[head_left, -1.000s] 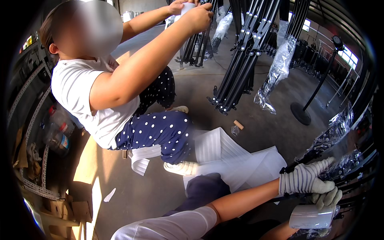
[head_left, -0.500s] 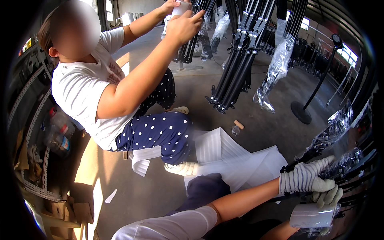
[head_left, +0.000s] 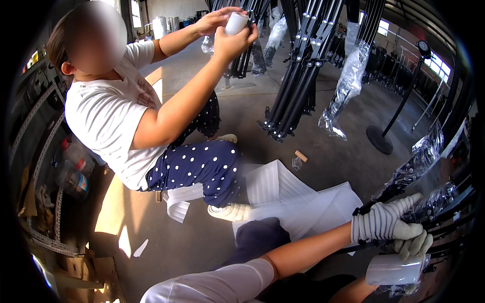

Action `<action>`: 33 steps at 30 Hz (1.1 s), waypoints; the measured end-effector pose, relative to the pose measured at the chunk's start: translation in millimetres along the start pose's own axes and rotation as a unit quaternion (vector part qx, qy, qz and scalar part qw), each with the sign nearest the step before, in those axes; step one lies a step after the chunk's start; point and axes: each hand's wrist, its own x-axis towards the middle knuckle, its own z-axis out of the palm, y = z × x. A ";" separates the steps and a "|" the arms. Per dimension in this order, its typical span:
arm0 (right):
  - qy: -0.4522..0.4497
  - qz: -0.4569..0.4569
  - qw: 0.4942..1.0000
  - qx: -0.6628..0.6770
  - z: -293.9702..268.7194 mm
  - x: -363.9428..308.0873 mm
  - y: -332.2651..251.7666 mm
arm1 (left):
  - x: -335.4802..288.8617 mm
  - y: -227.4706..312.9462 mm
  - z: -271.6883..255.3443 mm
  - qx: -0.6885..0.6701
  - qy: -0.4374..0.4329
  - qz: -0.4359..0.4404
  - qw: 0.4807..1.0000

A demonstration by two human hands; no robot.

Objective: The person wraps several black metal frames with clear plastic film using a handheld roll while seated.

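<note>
My left hand [head_left: 386,220], in a striped knit glove, is closed around a bundle of black metal tubes [head_left: 452,230] at the right, thumb and fingers on either side. Just below it, my right hand [head_left: 414,246] wears a greyish glove and grips a roll of clear stretch film [head_left: 393,270]. Only some of the right fingers show; the roll hides the rest of that hand. The two gloves nearly touch. Crinkled clear film [head_left: 422,161] wraps part of the black tubes above my left hand.
A co-worker [head_left: 111,121] crouches at the left, holding a film roll [head_left: 236,23] by hanging black folding frames [head_left: 298,76]. White foam sheeting [head_left: 283,189] lies on the floor near a small cardboard tube [head_left: 301,156]. A black round-based stand [head_left: 380,141] stands at the right; metal shelving [head_left: 38,166] is at the left.
The co-worker's film roll has shifted slightly right and down, and their hands have changed position around it. My hands and my roll have barely moved.
</note>
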 end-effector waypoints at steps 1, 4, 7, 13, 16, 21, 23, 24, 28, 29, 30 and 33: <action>0.006 -0.007 1.000 0.005 0.3 0.1 0.8 | 0.1 -1.8 1.1 -0.013 0.004 0.010 1.000; 0.031 -0.038 0.999 0.012 5.2 -1.5 7.0 | 0.5 -8.3 5.2 -0.040 0.013 0.031 0.999; 0.018 -0.014 1.000 0.000 -2.1 2.0 -1.9 | -1.0 -6.5 6.5 -0.046 0.011 0.024 0.999; -0.015 -0.016 1.000 -0.013 -15.4 10.5 -9.5 | -4.6 0.2 4.2 -0.020 0.011 0.013 1.000; 0.000 -0.075 0.997 -0.024 -19.0 14.9 -8.8 | -4.4 1.8 3.7 -0.029 -0.004 0.009 1.000; -0.006 -0.031 0.999 -0.025 -17.6 10.7 -12.0 | -1.7 -3.1 5.1 -0.018 0.000 0.018 1.000; -0.002 -0.013 1.000 0.003 -16.4 10.8 -13.8 | -2.2 -1.7 4.3 -0.010 0.002 0.021 1.000; 0.000 -0.009 1.000 0.022 -15.8 11.2 -14.9 | -2.2 -0.8 3.9 -0.006 0.003 0.022 1.000; -0.017 0.035 0.998 0.043 -13.0 5.1 -13.4 | -2.9 1.4 2.7 -0.036 -0.023 0.018 0.999; -0.024 0.045 0.998 0.038 -12.7 2.8 -11.3 | -3.4 1.3 2.6 -0.034 -0.024 0.018 0.999; -0.032 0.048 0.998 0.027 -13.0 0.8 -8.8 | -3.8 0.9 2.7 -0.032 -0.026 0.019 0.999; -0.033 0.042 0.998 0.024 -8.1 -6.1 -0.2 | -5.4 2.3 3.7 -0.027 -0.015 0.025 0.999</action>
